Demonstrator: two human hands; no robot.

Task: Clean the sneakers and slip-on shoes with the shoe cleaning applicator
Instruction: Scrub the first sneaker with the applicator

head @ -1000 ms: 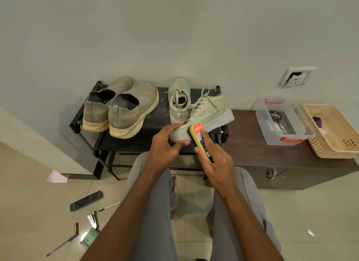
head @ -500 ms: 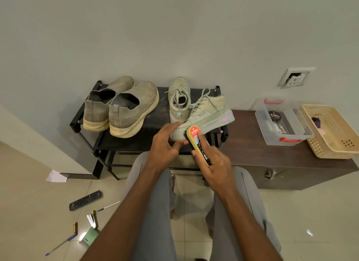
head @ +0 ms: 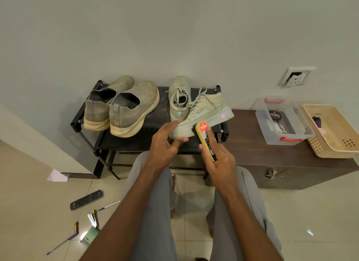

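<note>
A pale green lace-up sneaker lies tipped on its side on the black shoe rack. My left hand grips its toe end. My right hand holds the yellow and orange shoe cleaning applicator, its head pressed against the sneaker's sole edge. The second sneaker stands upright behind. Two dusty beige slip-on shoes sit on the rack's left half, heels toward me.
A dark wooden cabinet adjoins the rack on the right, carrying a clear plastic box with a polish tin and a beige basket. On the floor at left lie a remote, pens and small items. My knees are below.
My right hand has slid the applicator left along the sneaker's sole edge, toward the toe. My left hand has kept its hold on the shoe.
</note>
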